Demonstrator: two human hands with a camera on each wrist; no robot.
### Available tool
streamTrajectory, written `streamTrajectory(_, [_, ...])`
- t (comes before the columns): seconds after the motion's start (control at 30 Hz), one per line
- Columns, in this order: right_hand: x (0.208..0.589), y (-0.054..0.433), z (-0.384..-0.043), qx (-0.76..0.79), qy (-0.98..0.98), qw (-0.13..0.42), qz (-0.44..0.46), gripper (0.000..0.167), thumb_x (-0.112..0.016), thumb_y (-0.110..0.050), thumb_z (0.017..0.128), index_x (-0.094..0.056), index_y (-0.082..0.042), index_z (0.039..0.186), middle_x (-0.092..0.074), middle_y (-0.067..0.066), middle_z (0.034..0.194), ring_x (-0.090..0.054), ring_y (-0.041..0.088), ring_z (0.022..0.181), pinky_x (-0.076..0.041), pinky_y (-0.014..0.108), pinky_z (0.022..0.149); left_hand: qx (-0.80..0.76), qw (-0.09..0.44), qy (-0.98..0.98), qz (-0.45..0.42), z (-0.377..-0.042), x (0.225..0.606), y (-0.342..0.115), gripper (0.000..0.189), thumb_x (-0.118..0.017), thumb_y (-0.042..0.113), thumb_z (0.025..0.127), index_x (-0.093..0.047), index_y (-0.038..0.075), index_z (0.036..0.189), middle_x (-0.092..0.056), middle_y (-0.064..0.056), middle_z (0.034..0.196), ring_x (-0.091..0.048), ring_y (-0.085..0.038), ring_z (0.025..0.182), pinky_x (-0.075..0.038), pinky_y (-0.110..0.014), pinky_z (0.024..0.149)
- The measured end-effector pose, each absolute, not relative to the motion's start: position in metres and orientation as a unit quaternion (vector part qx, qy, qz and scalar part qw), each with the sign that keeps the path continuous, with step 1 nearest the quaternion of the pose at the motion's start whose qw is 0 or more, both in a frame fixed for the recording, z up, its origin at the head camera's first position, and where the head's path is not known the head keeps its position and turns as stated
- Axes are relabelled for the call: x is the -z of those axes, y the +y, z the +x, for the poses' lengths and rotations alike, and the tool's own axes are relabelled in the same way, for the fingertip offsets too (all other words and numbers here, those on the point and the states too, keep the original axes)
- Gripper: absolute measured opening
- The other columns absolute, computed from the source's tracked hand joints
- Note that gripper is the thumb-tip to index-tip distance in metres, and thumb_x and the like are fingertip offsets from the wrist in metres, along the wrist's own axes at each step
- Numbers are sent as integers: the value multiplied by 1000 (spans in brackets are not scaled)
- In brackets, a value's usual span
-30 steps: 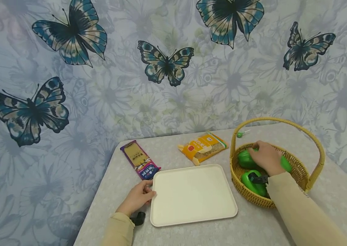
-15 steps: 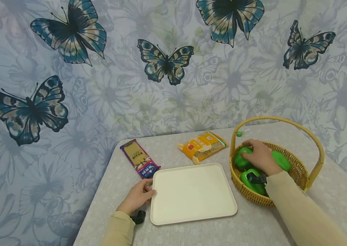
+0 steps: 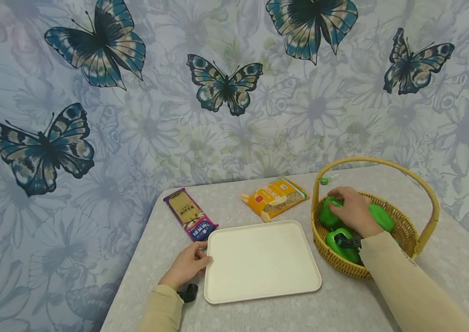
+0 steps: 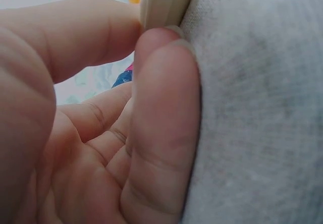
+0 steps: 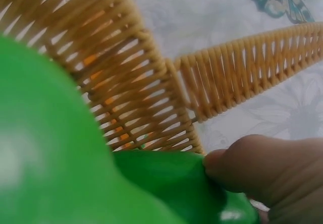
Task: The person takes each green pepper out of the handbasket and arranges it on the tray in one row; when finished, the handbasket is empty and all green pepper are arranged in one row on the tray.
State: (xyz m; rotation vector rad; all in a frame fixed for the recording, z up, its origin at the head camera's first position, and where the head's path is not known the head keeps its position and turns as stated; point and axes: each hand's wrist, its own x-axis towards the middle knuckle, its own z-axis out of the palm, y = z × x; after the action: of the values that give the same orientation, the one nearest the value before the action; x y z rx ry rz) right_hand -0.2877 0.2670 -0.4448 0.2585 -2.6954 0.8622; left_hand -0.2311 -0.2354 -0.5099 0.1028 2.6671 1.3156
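My left hand (image 3: 186, 266) pinches the left rim of a cream rectangular tray (image 3: 263, 263) lying on the table. Up close in the left wrist view, thumb and fingertips meet at the tray's edge (image 4: 164, 4). Over on the right, my right hand (image 3: 355, 211) reaches into a yellow wicker basket (image 3: 342, 267) and grips a green bell pepper (image 3: 328, 216). The right wrist view has the thumb against this pepper (image 5: 171, 178); the other fingers are mostly hidden. A second green pepper (image 3: 337, 243) lies nearer in the basket, and a longer green item (image 3: 382, 217) sits behind my hand.
The basket's tall arched handle (image 3: 377, 160) rises over my right hand. Behind the tray lie a purple noodle packet (image 3: 188, 214) and an orange food bag (image 3: 276, 198). A small green object (image 3: 324, 181) rests by the basket, and a butterfly-patterned wall (image 3: 234, 138) backs the table.
My right hand has shifted slightly left within the basket, and the pepper under it has moved left and turned a little. The left hand and tray stay in place.
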Motion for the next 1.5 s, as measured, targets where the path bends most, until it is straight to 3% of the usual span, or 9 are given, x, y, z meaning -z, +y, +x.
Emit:
streamTrajectory(0.2, [443, 266, -286, -304, -934, 153, 111, 29, -68, -13, 96, -65, -5, 124, -59, 21, 129, -61, 41, 109, -23, 61, 87, -439, 82, 894, 32, -230, 509, -234, 49, -73, 22, 95, -58, 7, 139, -63, -5, 88, -59, -18, 71, -50, -32, 62])
streamTrajectory(0.3, [443, 265, -286, -313, -931, 143, 119, 31, -68, -11, 96, -63, -5, 127, -54, 21, 132, -60, 42, 112, -35, 61, 92, -436, 79, 896, 33, -231, 509, -234, 48, -73, 23, 95, -58, 8, 138, -63, -5, 88, -59, -18, 70, -50, -32, 61])
streamTrajectory(0.43, [444, 265, -286, -333, -927, 126, 121, 36, -67, -8, 96, -60, -2, 132, -44, 25, 141, -57, 46, 117, -52, 58, 85, -436, 82, 896, 29, -230, 509, -235, 48, -74, 23, 95, -58, 8, 138, -62, -5, 88, -58, -18, 70, -49, -32, 61])
streamTrajectory(0.6, [442, 265, -286, -336, -928, 118, 105, 52, -71, -11, 94, -52, 0, 141, -26, 33, 156, -48, 52, 125, -48, 63, 91, -441, 85, 893, 27, -229, 509, -235, 48, -74, 24, 95, -58, 8, 138, -61, -5, 88, -58, -18, 71, -49, -32, 62])
streamTrajectory(0.77, [441, 266, -283, -329, -937, 72, 90, 71, -75, -20, 93, -41, 0, 152, -36, 32, 155, -45, 53, 131, -44, 66, 98, -442, 87, 892, 28, -227, 509, -234, 48, -74, 25, 95, -58, 9, 138, -61, -5, 88, -58, -18, 71, -50, -32, 62])
streamTrajectory(0.9, [441, 265, -281, -329, -939, 48, 87, 74, -75, -21, 94, -38, -2, 155, -40, 30, 155, -42, 53, 136, -42, 67, 102, -440, 87, 893, 25, -225, 508, -233, 49, -74, 25, 95, -58, 9, 138, -61, -5, 88, -58, -18, 71, -49, -32, 62])
streamTrajectory(1.0, [441, 265, -279, -328, -938, 63, 92, 66, -73, -18, 95, -44, -1, 151, -42, 29, 153, -44, 52, 134, -43, 66, 100, -439, 87, 894, 24, -224, 507, -232, 48, -74, 25, 95, -58, 8, 137, -62, -5, 88, -58, -18, 71, -49, -32, 62])
streamTrajectory(1.2, [443, 264, -279, -336, -928, 124, 99, 40, -59, -11, 97, -57, 2, 135, -55, 27, 132, -56, 42, 111, -46, 55, 84, -437, 87, 895, 25, -225, 507, -232, 48, -74, 24, 95, -58, 8, 138, -63, -4, 89, -59, -18, 71, -49, -31, 61])
streamTrajectory(1.5, [443, 263, -278, -342, -916, 169, 121, 31, -58, -6, 97, -64, 2, 126, -60, 22, 122, -60, 39, 103, -50, 55, 82, -437, 82, 895, 33, -224, 508, -234, 49, -73, 24, 95, -57, 7, 138, -63, -5, 89, -59, -18, 71, -50, -30, 60])
